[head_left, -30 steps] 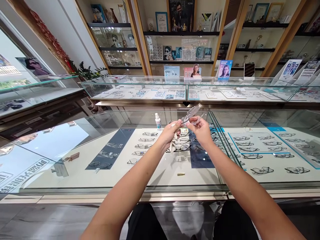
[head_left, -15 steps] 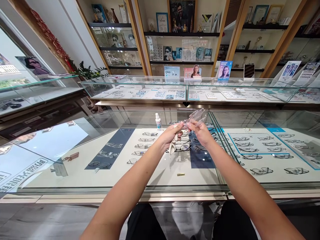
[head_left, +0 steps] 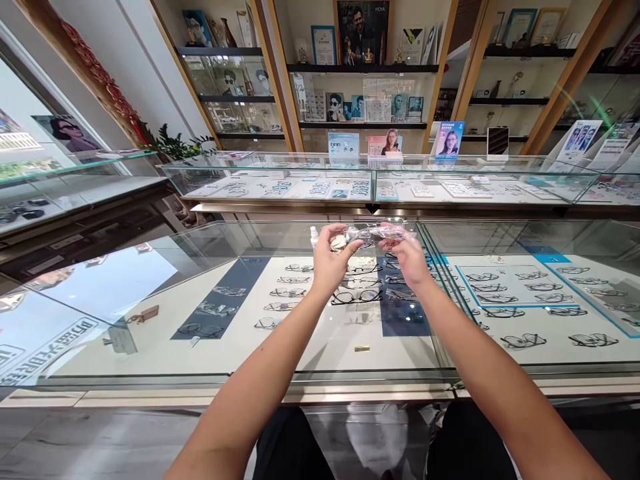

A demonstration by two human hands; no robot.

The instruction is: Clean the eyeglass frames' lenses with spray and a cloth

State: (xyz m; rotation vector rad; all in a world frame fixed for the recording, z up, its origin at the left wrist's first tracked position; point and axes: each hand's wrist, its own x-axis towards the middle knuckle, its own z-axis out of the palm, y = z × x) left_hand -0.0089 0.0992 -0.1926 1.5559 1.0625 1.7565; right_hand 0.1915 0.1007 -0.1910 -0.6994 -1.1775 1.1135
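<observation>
Clear-framed eyeglasses (head_left: 386, 230) are held up above the glass counter, lenses facing away from me. My right hand (head_left: 411, 259) has its fingers closed on their right side. On the left, my left hand (head_left: 330, 260) curls around a bunched pale cloth (head_left: 339, 243), its fingers close to the left end of the glasses. Whether those fingers also grip the frame is hard to make out. Just behind my left hand, a white spray bottle (head_left: 314, 235) stands on the counter, mostly hidden.
Beneath my hands is a glass display counter (head_left: 330, 363) with rows of eyeglasses (head_left: 357, 297) inside. A small gold strip (head_left: 362, 349) lies near its front. Farther back stands another glass case (head_left: 280, 175) with small signs (head_left: 449, 140) on top.
My hands have moved apart from their close grip. The glasses have turned from a slant to nearly level. The cloth, hanging below before, is now bunched in my left hand, which covers most of the bottle.
</observation>
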